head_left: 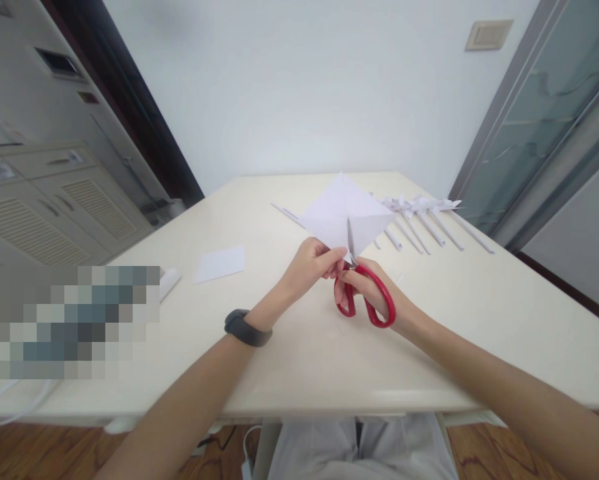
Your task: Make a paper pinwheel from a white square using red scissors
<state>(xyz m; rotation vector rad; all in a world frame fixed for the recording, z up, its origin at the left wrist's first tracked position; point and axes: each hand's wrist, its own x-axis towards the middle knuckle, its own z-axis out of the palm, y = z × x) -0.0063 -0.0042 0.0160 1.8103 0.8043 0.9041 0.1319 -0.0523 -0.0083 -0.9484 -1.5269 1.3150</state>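
My left hand point(326, 259) pinches the near corner of a white paper square point(343, 200), which is held up above the table with one corner pointing away from me. Crease lines run across the sheet. In my right hand point(362, 283) is a pair of scissors with red handles point(388, 303), my fingers through the loops. The blades point away from me into the paper at its near corner, and a slit runs from there up toward the middle. Most of the blades are hidden by the paper and my fingers.
Several white paper pinwheel-like shapes on rolled sticks point(432, 227) lie at the right rear of the table point(289, 373). Thin rolled paper sticks point(286, 213) lie behind the square. A flat white paper point(220, 264) is at the left, near a blurred-out object point(79, 323).
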